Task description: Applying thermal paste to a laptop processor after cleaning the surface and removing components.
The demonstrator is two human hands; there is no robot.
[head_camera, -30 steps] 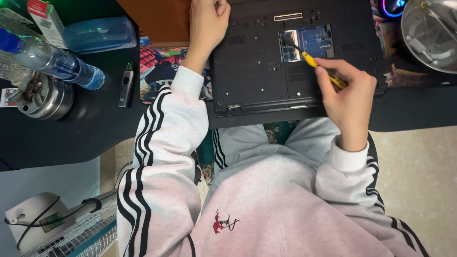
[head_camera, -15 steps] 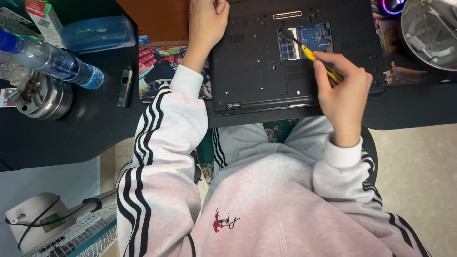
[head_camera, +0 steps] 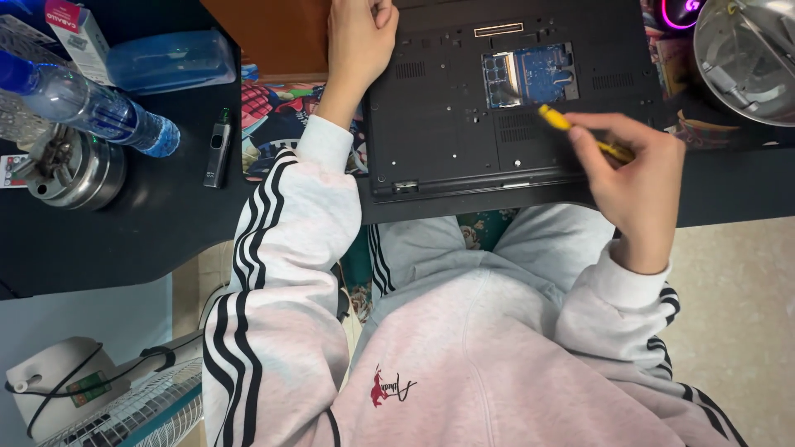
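View from above of a seated person in a pale hoodie with black-striped sleeves, working at a black desk (head_camera: 124,240). A black laptop (head_camera: 464,132) lies upside down at the desk's near edge, its underside facing up, with a small hatch open to show a blue circuit board (head_camera: 534,74). The right hand (head_camera: 642,178) is over the laptop's lower right corner, fingers curled closed around a yellow-handled screwdriver (head_camera: 567,124). The thumb and fingertips pinch the handle's rear portion, so most of it is hidden inside the hand; only the yellow front part sticks out past the fingers, pointing up and to the left. Its end lies just below the open hatch, over the black casing rather than the circuit board. The metal tip is too small to make out. The left hand (head_camera: 360,37) rests at the laptop's upper left edge, fingers loosely curled, holding nothing, touching the casing. To the left of the laptop lies a colourful printed mat (head_camera: 273,124), then a small black stick-shaped device (head_camera: 218,147), a clear water bottle with a blue cap (head_camera: 91,108) on its side, and a round metal container (head_camera: 70,165). A metal bowl (head_camera: 745,54) sits at the upper right.
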